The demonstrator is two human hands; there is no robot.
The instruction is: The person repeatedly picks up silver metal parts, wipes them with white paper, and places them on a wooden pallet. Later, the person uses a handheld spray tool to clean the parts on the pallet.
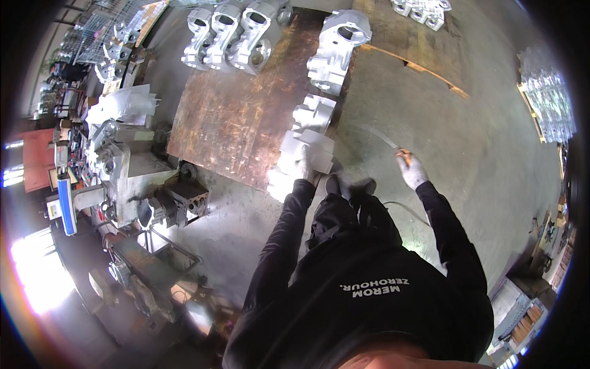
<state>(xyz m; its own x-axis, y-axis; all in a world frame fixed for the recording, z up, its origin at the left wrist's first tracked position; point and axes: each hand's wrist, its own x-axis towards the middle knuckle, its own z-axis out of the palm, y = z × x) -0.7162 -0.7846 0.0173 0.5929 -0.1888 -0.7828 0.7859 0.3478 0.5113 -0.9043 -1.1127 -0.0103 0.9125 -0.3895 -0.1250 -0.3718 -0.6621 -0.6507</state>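
Observation:
In the head view my left hand, in a pale glove, rests on a silver metal casting at the near right edge of the brown table, gripping it as far as the glare lets me see. Out to the right, above the floor, my gloved right hand is closed round an orange handle. From that handle runs a long narrow blade, blurred by motion, that looks like a file; it is apart from the casting. Beyond my left hand, another silver casting and a larger silver housing stand in line along the table edge.
Several silver housings stand at the far left of the rusty table. A machine stands to the left. Wooden boarding with more castings lies at the far right. A dark cable crosses the floor beside my legs.

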